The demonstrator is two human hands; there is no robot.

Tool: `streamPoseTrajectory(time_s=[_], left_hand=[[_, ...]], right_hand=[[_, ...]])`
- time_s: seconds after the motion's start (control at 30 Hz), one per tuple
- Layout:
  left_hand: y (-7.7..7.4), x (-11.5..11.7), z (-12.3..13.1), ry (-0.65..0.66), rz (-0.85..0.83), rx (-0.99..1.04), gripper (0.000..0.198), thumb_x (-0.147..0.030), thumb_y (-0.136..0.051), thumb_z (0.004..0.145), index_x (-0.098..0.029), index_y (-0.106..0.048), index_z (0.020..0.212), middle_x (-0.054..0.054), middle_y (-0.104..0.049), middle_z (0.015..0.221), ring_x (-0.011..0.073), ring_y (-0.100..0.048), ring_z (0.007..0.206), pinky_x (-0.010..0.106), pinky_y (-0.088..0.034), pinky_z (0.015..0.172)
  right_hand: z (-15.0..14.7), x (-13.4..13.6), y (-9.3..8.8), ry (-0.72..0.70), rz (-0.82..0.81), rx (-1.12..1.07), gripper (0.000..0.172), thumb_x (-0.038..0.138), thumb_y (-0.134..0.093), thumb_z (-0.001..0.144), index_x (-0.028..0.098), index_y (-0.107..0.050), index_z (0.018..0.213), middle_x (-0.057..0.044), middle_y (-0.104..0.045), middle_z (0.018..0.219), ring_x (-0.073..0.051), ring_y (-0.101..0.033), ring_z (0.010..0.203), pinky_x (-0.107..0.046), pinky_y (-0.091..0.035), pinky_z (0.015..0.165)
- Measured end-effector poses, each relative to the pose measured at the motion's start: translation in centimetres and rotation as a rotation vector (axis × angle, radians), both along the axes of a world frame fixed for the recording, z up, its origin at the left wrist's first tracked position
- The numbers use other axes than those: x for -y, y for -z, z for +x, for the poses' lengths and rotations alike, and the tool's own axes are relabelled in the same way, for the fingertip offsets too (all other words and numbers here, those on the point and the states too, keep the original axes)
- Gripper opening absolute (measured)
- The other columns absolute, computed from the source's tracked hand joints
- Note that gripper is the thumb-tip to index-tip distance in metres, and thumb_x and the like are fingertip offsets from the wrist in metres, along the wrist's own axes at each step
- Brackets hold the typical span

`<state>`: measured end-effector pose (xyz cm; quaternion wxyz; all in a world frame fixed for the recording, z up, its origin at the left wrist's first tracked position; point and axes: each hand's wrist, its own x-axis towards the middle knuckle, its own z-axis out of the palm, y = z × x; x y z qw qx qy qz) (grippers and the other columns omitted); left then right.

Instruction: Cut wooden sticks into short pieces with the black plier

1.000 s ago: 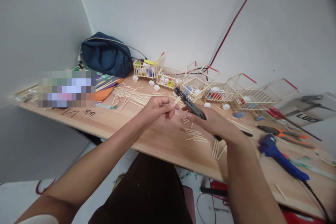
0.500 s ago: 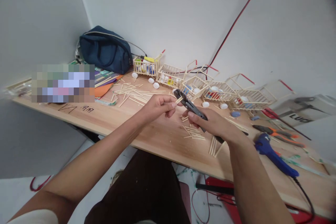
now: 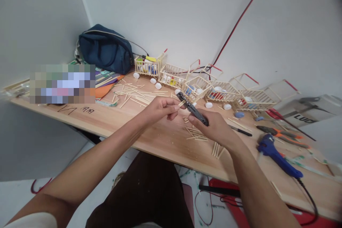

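Over the middle of the table my left hand (image 3: pixel 164 109) pinches a thin wooden stick (image 3: pixel 182 103) between thumb and fingers. My right hand (image 3: pixel 211 125) is closed around grey-handled pliers (image 3: pixel 195 112), whose dark jaws lie at the stick's far end. Whether the jaws touch the stick is hard to make out. Short cut sticks (image 3: pixel 197 134) lie on the table below the hands, and more upright-looking pieces (image 3: pixel 217 149) lie close to the front edge. A heap of loose sticks (image 3: pixel 139 94) spreads beyond my left hand.
Several small stick-built carts with bottle-cap wheels, including one cart (image 3: pixel 148 66), line the wall. A blue bag (image 3: pixel 105 50) stands back left. To the right lie a black pen (image 3: pixel 242 131), orange-handled pliers (image 3: pixel 283 136) and a blue glue gun (image 3: pixel 278 156) with its cable.
The handles of the pliers have come together in my right hand; before, they were spread apart. My left hand keeps its pinch in nearly the same place. The view has shifted slightly.
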<state>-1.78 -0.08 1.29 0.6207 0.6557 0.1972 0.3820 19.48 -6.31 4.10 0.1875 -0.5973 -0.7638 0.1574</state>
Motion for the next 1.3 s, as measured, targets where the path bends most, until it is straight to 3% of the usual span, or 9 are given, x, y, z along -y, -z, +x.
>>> streamPoseTrajectory(time_s=[0.2,0.37,0.7,0.9,1.3], left_hand=[[0.1,0.2,0.0,-0.014,0.119,-0.039,0.033,-0.042,-0.060,0.086,-0.011,-0.062,0.076,-0.001,-0.052,0.057,0.0088,-0.045,0.055,0.023,-0.035,0.057],[-0.7,0.7,0.2,-0.049,0.224,-0.071,0.038,-0.044,-0.061,0.085,-0.013,-0.056,0.063,0.000,-0.052,0.057,0.0093,-0.046,0.056,0.022,-0.037,0.057],[-0.1,0.9,0.2,0.014,0.209,-0.076,0.032,-0.042,-0.058,0.088,-0.013,-0.060,0.075,-0.001,-0.050,0.059,0.0093,-0.046,0.057,0.023,-0.037,0.058],[-0.6,0.9,-0.1,0.026,0.263,-0.141,0.039,-0.043,-0.055,0.089,-0.014,-0.054,0.064,0.000,-0.050,0.059,0.0103,-0.045,0.058,0.024,-0.036,0.059],[-0.7,1.0,-0.3,0.093,0.335,-0.210,0.041,-0.043,-0.053,0.089,-0.014,-0.055,0.061,0.001,-0.050,0.058,0.0105,-0.045,0.057,0.023,-0.035,0.056]], right_hand=[[0.1,0.6,0.4,0.007,0.064,0.035,0.045,0.059,-0.046,0.088,0.017,-0.061,0.083,-0.003,-0.062,0.069,-0.017,-0.053,0.063,-0.028,-0.035,0.060],[0.2,1.1,0.3,0.002,0.142,0.051,0.038,0.054,-0.052,0.087,0.018,-0.061,0.095,-0.004,-0.064,0.077,-0.018,-0.054,0.068,-0.028,-0.035,0.062],[0.8,1.5,0.4,-0.068,0.069,-0.003,0.033,0.050,-0.051,0.089,0.019,-0.060,0.094,-0.002,-0.063,0.077,-0.017,-0.054,0.069,-0.027,-0.036,0.063],[0.8,1.7,0.6,-0.044,0.145,0.078,0.034,0.051,-0.052,0.088,0.019,-0.061,0.092,-0.003,-0.062,0.074,-0.018,-0.054,0.066,-0.028,-0.034,0.061],[1.6,2.2,0.7,-0.117,0.320,0.162,0.037,0.046,-0.055,0.087,0.018,-0.057,0.110,-0.012,-0.066,0.100,-0.025,-0.061,0.089,-0.034,-0.044,0.076]])
